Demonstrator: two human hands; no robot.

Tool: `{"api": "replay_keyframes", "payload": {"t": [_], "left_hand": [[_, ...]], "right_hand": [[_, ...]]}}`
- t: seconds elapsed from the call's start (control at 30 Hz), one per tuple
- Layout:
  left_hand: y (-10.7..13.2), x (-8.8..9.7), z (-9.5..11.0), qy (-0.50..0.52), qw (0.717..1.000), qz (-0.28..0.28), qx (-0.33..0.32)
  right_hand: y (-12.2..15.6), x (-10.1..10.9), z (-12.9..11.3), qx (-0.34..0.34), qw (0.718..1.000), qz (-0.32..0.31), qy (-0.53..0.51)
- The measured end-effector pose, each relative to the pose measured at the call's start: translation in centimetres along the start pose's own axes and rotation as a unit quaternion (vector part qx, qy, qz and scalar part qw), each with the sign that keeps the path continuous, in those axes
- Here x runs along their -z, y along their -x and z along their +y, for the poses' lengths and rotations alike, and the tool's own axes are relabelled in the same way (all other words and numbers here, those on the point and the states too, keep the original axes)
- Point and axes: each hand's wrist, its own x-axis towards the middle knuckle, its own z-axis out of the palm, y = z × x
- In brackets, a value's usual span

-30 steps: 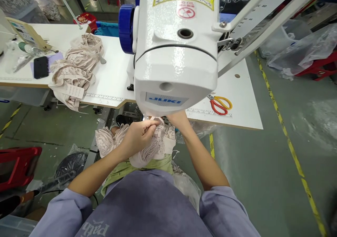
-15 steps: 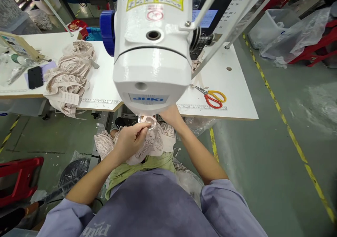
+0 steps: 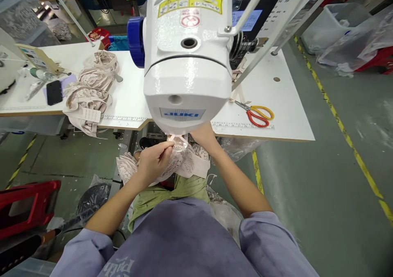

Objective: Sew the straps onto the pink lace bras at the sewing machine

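Observation:
A beige lace bra (image 3: 193,163) hangs below the head of a white sewing machine (image 3: 187,80), its upper edge under the needle area. My left hand (image 3: 156,158) is closed, thumb and forefinger pinching the bra's edge just left of the lit spot. On the far side, my right hand (image 3: 204,137) reaches in beside the bra. The machine head hides its fingers, so I cannot tell what they grip. A thin strap loop shows at the needle area, between the hands.
Scissors (image 3: 258,115) with red and yellow handles lie on the white table (image 3: 291,121) at right. More beige bras (image 3: 89,92) are heaped at left, beside a black phone (image 3: 54,92). A red stool (image 3: 30,203) stands on the floor at lower left.
The whole view has shifted, so things sit further right in the picture. My left hand still pinches the bra, and its fingertips have moved slightly left relative to the machine.

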Motion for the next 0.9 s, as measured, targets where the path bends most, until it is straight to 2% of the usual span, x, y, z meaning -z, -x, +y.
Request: {"api": "replay_keyframes", "payload": {"t": [0.23, 0.33, 0.4, 0.47, 0.57, 0.63, 0.77, 0.9], "left_hand": [[-0.1, -0.5, 0.1, 0.003, 1.0, -0.005, -0.015], [0.0, -0.5, 0.0, -0.03, 1.0, -0.001, 0.001], [0.2, -0.6, -0.2, -0.057, 0.998, 0.012, 0.013], [0.5, -0.9, -0.1, -0.083, 0.995, 0.047, -0.003], [1.0, -1.8, 0.9, -0.137, 0.983, 0.099, -0.068], [1.4, -2.6, 2.1, -0.174, 0.976, 0.09, -0.1], [1.7, -3.9, 4.3, -0.229, 0.966, 0.055, -0.106], [1.9, -4.0, 4.8, -0.251, 0.962, 0.056, -0.091]], "right_hand": [[0.0, 0.3, -0.3, -0.002, 1.0, 0.0, -0.009], [0.1, 0.3, -0.2, -0.009, 1.0, -0.001, -0.012], [0.1, 0.3, -0.2, -0.012, 1.0, 0.001, -0.013], [0.1, 0.3, 0.0, -0.011, 1.0, 0.002, -0.011], [0.2, 0.2, 0.3, -0.014, 1.0, 0.008, -0.001], [0.2, 0.1, 0.6, -0.011, 1.0, 0.012, 0.004], [0.5, 0.0, 1.0, -0.001, 1.0, 0.009, 0.01], [0.6, -0.1, 1.0, 0.004, 1.0, 0.011, 0.011]]}}
